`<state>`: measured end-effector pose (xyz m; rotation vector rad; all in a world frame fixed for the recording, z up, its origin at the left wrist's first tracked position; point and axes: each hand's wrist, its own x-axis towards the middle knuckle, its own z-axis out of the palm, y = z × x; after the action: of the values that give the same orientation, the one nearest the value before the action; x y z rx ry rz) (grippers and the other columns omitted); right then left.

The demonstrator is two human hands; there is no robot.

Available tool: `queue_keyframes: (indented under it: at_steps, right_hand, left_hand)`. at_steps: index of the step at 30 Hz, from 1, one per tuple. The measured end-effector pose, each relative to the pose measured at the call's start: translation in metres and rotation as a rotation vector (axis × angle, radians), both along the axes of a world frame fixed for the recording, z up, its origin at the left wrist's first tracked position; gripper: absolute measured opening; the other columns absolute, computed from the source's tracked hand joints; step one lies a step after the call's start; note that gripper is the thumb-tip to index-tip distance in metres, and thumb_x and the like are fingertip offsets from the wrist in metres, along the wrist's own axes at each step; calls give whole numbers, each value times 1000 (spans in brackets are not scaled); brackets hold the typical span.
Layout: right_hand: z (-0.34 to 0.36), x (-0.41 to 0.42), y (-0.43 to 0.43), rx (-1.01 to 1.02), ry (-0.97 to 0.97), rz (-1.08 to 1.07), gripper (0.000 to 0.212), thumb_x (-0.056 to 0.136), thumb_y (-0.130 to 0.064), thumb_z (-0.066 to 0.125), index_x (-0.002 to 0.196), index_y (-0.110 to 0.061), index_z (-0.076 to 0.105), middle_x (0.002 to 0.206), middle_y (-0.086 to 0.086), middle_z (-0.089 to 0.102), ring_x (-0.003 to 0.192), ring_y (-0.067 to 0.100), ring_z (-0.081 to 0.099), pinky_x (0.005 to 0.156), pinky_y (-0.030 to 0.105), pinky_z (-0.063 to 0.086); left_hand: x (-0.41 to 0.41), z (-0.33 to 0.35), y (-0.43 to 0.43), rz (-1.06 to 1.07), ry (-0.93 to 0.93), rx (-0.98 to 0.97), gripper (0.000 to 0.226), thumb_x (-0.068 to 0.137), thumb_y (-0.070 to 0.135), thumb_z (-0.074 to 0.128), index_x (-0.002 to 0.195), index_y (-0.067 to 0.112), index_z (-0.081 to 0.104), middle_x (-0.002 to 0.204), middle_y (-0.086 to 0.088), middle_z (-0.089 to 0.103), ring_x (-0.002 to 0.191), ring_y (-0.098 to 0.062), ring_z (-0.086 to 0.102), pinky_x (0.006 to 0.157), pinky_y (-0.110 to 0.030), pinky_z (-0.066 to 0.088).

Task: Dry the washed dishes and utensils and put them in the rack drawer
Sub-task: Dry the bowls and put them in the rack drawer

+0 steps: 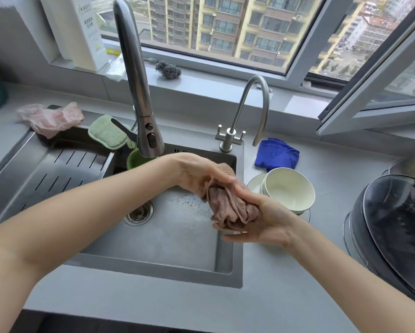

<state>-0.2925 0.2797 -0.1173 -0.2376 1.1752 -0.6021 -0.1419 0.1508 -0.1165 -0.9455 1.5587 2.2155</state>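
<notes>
A bunched pink cloth point(230, 207) hangs over the right side of the grey sink point(168, 239), held between both my hands. My left hand point(199, 175) grips its upper end from above. My right hand point(266, 218) cups the lower folds from below, fingers curled round them. Just right of the sink, white bowls point(289, 188) stand stacked on a white plate point(255, 182) on the counter. Nothing else is in my hands.
A tall grey faucet point(139, 87) and a small curved tap point(247, 111) rise behind the sink. A blue cloth point(276, 155) lies beyond the bowls. A dark glass-lidded pot point(394, 224) stands at the right. A green sponge point(106, 132), a green cup point(134, 159) and pink gloves point(49, 117) sit at the left.
</notes>
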Motion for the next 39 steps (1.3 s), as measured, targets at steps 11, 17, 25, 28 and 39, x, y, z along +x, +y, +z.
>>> queue_keyframes:
  at_steps: [11,17,25,28,39]
  right_hand:
    - [0,-17,26,-458,604,-29,15,85,2,62,100,2,65,77,8,66,69,21,60,59,26,46]
    - [9,-39,46,-501,527,-386,32,83,9,62,112,-4,63,87,11,70,65,13,67,56,22,53]
    - [51,-109,70,-756,843,-493,25,90,-2,58,106,-19,67,80,-3,71,70,7,62,59,16,46]
    - [56,-130,70,-779,861,-557,20,92,-4,57,109,-12,63,62,-11,64,55,0,56,51,15,42]
    - [60,-172,72,-801,912,-604,20,91,-6,59,95,-25,65,74,-7,69,70,4,63,62,19,51]
  left_hand:
    - [-6,0,8,45,73,-193,49,79,-18,59,116,14,58,95,-7,66,83,-16,65,66,-26,54]
    - [-19,2,0,129,62,-96,42,86,-5,58,121,19,58,119,-13,65,108,-25,62,91,-41,52]
    - [-119,-41,45,238,-290,-764,52,86,52,52,115,9,51,92,-5,60,75,-24,69,71,-36,60]
    - [-143,-47,41,141,-378,-801,31,81,36,57,95,8,55,71,0,59,55,-21,63,62,-28,57]
    - [-182,-33,28,-117,-574,-967,26,81,-4,37,62,6,51,29,-2,50,26,-11,51,33,-15,40]
